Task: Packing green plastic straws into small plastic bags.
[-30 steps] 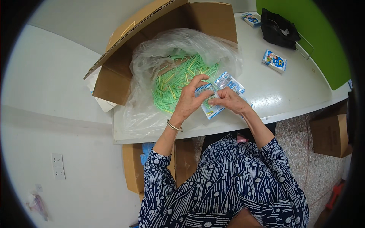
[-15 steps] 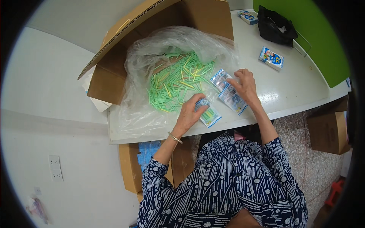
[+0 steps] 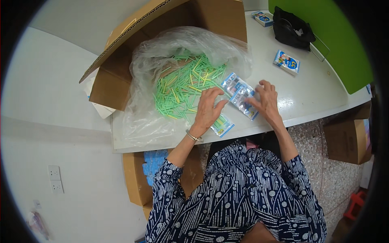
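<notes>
Short thin green sticks (image 3: 178, 91), with a few yellow ones among them, lie heaped on a clear plastic bag (image 3: 142, 73) that spills from a cardboard box. At the right side of the heap is a strip of clear and blue printed packets (image 3: 239, 94). My left hand (image 3: 207, 108) is over the left side of this strip, thumb and fingers apart. Partly beneath that hand lies a clear packet filled with green sticks (image 3: 223, 126), near the table's front edge. My right hand (image 3: 266, 103) has spread fingers, its thumb at the strip's right edge.
The large open cardboard box (image 3: 109, 87) stands on the white table (image 3: 308, 99). Small blue and white boxes (image 3: 287, 62) and a black bag (image 3: 291, 30) are at the right, beside a green panel (image 3: 336, 44). Below the table, another carton (image 3: 135, 178) holds blue packets.
My left hand has lifted off the stick-filled packet and moved up toward the strip. My right hand has shifted slightly, its fingers still spread.
</notes>
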{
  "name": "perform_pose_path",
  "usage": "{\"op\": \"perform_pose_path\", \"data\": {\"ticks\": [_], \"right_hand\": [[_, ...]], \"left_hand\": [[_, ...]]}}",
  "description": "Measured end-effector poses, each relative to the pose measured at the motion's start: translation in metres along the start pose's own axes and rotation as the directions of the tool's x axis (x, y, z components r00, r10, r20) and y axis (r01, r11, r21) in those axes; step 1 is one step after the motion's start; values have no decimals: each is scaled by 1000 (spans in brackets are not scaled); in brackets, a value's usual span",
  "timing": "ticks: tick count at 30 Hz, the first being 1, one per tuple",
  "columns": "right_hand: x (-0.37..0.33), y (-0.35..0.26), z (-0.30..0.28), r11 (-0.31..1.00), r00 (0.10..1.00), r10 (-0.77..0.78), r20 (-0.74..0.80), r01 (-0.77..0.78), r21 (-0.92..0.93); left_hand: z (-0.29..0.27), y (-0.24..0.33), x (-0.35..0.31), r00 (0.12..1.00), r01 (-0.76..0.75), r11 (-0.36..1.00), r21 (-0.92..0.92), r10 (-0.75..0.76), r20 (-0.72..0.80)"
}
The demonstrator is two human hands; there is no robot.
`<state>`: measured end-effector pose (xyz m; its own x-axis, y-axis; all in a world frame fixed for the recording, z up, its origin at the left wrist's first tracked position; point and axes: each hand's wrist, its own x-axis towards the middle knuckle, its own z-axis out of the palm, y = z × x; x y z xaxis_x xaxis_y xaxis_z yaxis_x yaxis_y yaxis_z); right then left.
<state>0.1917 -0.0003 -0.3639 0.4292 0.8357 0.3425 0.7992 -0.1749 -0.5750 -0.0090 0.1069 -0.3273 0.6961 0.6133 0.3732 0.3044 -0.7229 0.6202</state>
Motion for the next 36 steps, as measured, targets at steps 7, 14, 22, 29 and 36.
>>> {"op": "perform_pose_path", "data": {"ticks": [7, 14, 22, 29, 36], "right_hand": [[-11, 8, -12, 958, 995, -11, 98, -18, 287], [-1, -27, -29, 787, 962, -79, 261, -100, 609], [-3, -43, -10, 700, 956, -23, 292, -193, 687], [2, -61, -2, 800, 931, -175, 321, -56, 598], [-4, -63, 8, 766, 935, -187, 303, -54, 640]], "left_hand": [[19, 21, 21, 997, 61, 993, -100, -55, 62], [13, 27, 24, 997, -9, 981, -192, 24, 80], [1, 25, 11, 997, -69, 996, -48, 67, -50], [-22, -1, -4, 999, -46, 995, 88, 46, -4], [-93, -88, 10, 997, 58, 737, 674, -80, 1]]}}
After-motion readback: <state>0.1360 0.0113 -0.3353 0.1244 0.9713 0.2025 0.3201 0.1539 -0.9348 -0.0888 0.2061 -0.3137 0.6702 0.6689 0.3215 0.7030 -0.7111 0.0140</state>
